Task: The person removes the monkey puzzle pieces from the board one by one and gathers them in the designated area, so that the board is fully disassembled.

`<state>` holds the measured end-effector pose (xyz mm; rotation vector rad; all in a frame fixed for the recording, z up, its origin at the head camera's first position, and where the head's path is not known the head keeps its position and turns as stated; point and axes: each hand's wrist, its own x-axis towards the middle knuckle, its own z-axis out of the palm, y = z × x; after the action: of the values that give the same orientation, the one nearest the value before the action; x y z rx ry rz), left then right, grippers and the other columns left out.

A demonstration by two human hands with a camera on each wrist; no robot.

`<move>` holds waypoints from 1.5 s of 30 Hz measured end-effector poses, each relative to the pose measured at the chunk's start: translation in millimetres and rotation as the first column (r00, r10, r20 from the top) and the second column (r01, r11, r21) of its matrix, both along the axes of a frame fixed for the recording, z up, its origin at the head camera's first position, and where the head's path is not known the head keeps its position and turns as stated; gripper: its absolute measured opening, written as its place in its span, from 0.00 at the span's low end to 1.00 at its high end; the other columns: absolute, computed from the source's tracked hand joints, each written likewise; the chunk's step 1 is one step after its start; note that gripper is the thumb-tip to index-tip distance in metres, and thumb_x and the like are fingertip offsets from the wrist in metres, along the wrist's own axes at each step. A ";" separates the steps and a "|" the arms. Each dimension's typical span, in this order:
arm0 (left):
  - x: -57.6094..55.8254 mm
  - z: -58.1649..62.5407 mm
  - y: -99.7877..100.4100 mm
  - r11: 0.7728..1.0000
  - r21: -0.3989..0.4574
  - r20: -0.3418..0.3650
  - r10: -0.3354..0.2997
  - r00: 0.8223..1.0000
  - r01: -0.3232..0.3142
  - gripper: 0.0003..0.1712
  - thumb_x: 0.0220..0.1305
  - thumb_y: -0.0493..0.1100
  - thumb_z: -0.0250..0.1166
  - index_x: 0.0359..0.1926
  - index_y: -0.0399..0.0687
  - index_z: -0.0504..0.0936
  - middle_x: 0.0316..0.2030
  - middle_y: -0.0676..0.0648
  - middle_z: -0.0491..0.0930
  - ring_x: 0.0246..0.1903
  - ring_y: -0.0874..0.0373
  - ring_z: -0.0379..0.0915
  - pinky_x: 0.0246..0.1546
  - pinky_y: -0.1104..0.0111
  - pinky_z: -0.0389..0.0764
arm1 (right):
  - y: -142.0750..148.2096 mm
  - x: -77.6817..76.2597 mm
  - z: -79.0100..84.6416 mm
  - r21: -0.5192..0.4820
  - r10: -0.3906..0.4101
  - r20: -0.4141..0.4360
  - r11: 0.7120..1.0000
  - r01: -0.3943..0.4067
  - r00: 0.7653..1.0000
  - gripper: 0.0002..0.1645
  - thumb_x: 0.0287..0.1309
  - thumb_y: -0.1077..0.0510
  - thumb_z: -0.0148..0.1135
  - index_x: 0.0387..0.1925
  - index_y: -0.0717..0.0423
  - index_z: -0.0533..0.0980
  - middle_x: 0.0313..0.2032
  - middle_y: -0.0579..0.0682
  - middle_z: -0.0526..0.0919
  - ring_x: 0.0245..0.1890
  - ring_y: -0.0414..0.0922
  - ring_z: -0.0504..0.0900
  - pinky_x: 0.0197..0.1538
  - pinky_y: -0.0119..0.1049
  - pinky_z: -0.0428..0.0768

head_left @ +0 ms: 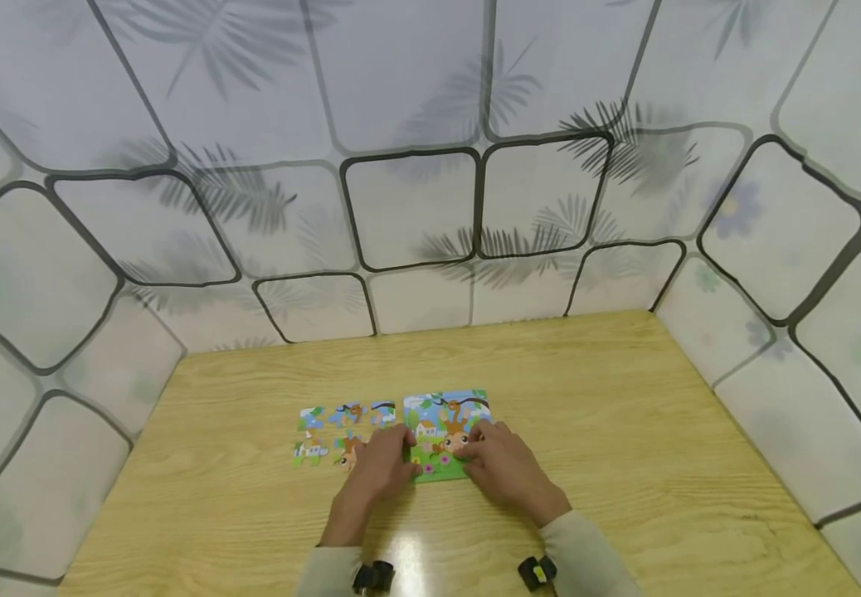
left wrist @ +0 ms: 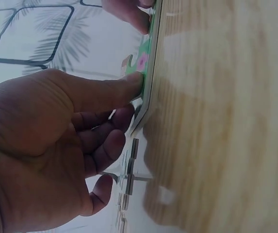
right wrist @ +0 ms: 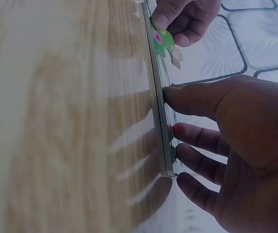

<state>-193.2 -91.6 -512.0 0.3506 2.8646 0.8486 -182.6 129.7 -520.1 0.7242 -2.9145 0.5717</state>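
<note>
Left hand (left wrist: 51,150) holds a flowered piece (right wrist: 166,44) at the puzzle (head_left: 445,417).

Table (head_left: 625,464) is lt. wood-grain. Puzzle board (head_left: 447,475) lies flat on it, w/ loose pcs (head_left: 311,450) in 2 rows just L.

Puzzle board (head_left: 434,419) on the table (head_left: 625,414), 2 rows of loose pieces (head_left: 351,414) just left of it, wall (head_left: 419,215) behind.
</note>
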 end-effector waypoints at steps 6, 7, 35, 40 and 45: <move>0.2 -1.5 -4.0 0.994 0.106 0.037 -0.020 0.999 0.016 0.10 0.61 0.43 0.66 0.40 0.52 0.72 0.31 0.56 0.76 0.34 0.60 0.71 0.48 0.41 0.60 | -0.4 -0.7 -1.0 0.002 -0.003 -0.002 1.000 0.003 1.000 0.12 0.55 0.55 0.67 0.42 0.41 0.86 0.36 0.40 0.73 0.34 0.38 0.65 0.35 0.30 0.65; 0.3 -1.4 -4.8 0.992 0.122 0.041 -0.026 0.999 0.021 0.10 0.62 0.43 0.65 0.40 0.51 0.72 0.31 0.56 0.76 0.33 0.61 0.70 0.48 0.40 0.60 | -0.4 -1.0 -1.2 0.004 -0.003 -0.001 1.000 0.003 1.000 0.12 0.55 0.55 0.67 0.42 0.41 0.86 0.36 0.40 0.73 0.34 0.39 0.65 0.35 0.30 0.65; 18.1 1.6 -69.7 0.964 0.189 0.085 0.172 0.981 -0.185 0.12 0.65 0.37 0.55 0.49 0.45 0.73 0.37 0.48 0.77 0.29 0.59 0.68 0.27 0.70 0.70 | 0.7 0.2 -1.8 0.003 -0.003 0.014 1.000 0.003 1.000 0.13 0.56 0.54 0.67 0.44 0.41 0.85 0.38 0.40 0.73 0.35 0.39 0.65 0.35 0.30 0.64; 20.8 -2.0 -82.3 0.965 0.161 0.078 0.199 0.977 -0.209 0.11 0.65 0.37 0.57 0.48 0.47 0.74 0.34 0.49 0.77 0.27 0.60 0.67 0.31 0.63 0.69 | 0.1 0.1 -0.8 -0.001 -0.009 0.031 1.000 0.009 0.999 0.13 0.57 0.54 0.66 0.44 0.41 0.85 0.38 0.40 0.73 0.35 0.39 0.65 0.36 0.30 0.64; 25.9 -2.2 -96.0 0.968 0.101 0.081 0.221 0.972 -0.228 0.10 0.66 0.38 0.57 0.48 0.47 0.73 0.34 0.51 0.78 0.29 0.59 0.68 0.43 0.46 0.66 | -0.3 0.6 -0.1 0.006 -0.024 0.046 1.000 0.023 0.999 0.13 0.57 0.54 0.66 0.44 0.41 0.85 0.39 0.40 0.73 0.36 0.39 0.65 0.36 0.31 0.64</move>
<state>-167.3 -187.7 -514.2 0.0047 2.8359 1.0378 -182.0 129.4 -520.2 0.6854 -2.9634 0.5857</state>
